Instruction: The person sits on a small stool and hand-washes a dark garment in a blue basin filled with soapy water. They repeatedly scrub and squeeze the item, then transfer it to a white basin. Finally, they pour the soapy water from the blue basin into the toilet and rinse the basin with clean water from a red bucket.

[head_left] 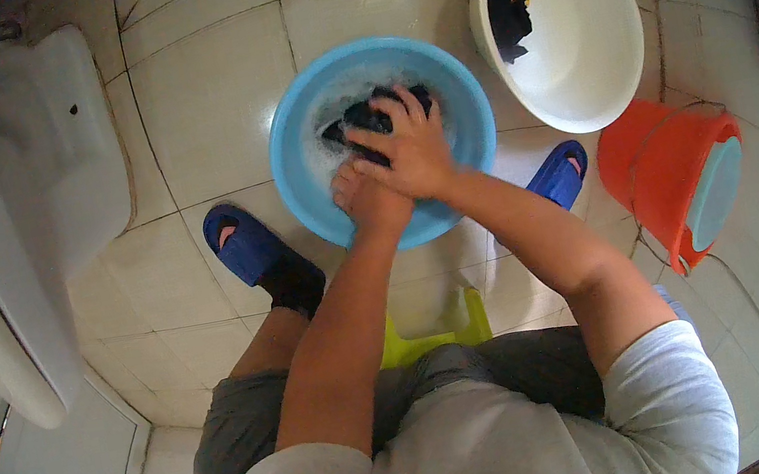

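A light blue plastic basin (302, 197) stands on the tiled floor before me, holding foamy water. Wet black cloth (362, 116) lies bunched in the suds, its upper part above the water. My right hand (415, 147) rests on the cloth with its fingers spread, and cloth shows between them. Close against it on the near side is my left hand (374, 196), overlapped by the right thumb. The left fingers look curled at the edge of the cloth, and their grip is partly hidden.
A tilted cream basin (582, 49) at the right holds dark cloth (509, 24). Beside it leans a red bucket (649, 166) with a light blue item (718, 192) at its mouth. A yellow-green stool (436, 341) is under me. At left stands a white ceramic fixture (65, 140).
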